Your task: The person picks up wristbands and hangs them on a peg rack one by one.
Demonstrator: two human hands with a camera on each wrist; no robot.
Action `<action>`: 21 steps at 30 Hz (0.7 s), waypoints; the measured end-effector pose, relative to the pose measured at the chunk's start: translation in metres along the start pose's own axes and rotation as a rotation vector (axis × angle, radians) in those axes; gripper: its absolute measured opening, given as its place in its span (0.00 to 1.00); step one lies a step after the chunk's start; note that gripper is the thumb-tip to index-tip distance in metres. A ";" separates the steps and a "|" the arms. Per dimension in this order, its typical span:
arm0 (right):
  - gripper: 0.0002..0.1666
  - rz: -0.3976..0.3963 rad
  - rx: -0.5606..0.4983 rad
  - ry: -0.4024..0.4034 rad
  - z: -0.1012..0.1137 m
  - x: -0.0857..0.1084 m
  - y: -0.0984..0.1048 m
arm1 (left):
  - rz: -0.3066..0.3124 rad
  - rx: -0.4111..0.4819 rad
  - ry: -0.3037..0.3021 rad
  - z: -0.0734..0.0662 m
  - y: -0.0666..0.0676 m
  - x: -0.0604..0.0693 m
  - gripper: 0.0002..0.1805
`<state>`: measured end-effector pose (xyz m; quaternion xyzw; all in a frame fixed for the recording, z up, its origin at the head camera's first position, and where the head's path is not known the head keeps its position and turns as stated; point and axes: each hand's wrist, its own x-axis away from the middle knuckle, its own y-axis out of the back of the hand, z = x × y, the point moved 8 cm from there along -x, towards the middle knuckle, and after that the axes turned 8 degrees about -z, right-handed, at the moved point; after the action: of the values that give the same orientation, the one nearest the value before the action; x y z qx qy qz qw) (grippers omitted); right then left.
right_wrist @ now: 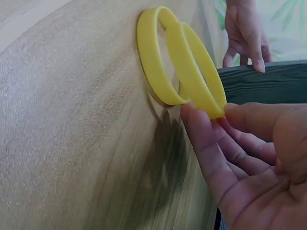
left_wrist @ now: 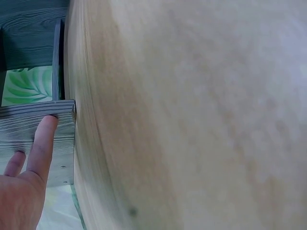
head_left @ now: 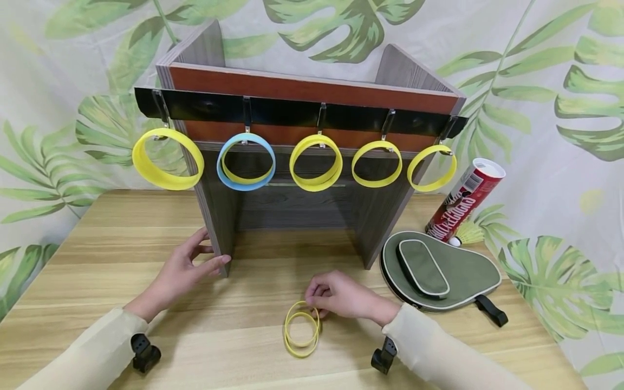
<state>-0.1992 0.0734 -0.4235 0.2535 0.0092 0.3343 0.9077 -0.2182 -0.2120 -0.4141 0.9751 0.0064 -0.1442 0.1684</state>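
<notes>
Two yellow silicone wristbands are low on the wooden table before a grey wooden stand. My right hand (head_left: 336,292) pinches one wristband (right_wrist: 193,72) between thumb and fingertips, tilted up off the tabletop. The other wristband (right_wrist: 151,57) touches the table and overlaps it. Against the lower part of the stand's left side panel (head_left: 214,227) rests my left hand (head_left: 182,271), its thumb at the front edge and the other fingers partly hidden. In the left wrist view, extended fingers (left_wrist: 42,143) touch the panel.
Across the stand's front runs a black strip (head_left: 283,111) with hooks bearing several yellow wristbands and a blue wristband (head_left: 244,187). On the right are a green paddle case (head_left: 468,271), a red shuttlecock tube (head_left: 455,206) and a shuttlecock (head_left: 468,234). Leaf-patterned cloth hangs behind.
</notes>
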 end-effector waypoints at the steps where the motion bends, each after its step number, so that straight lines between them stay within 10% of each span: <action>1: 0.07 0.009 -0.028 -0.005 -0.001 0.000 0.000 | 0.000 -0.001 0.000 0.000 0.000 0.000 0.38; 21: 0.15 0.100 -0.269 -0.116 -0.008 0.016 0.018 | 0.012 -0.020 0.021 0.001 0.000 0.000 0.37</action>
<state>-0.1995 0.0989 -0.4197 0.1484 -0.1007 0.3623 0.9147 -0.2182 -0.2121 -0.4150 0.9748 0.0037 -0.1328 0.1791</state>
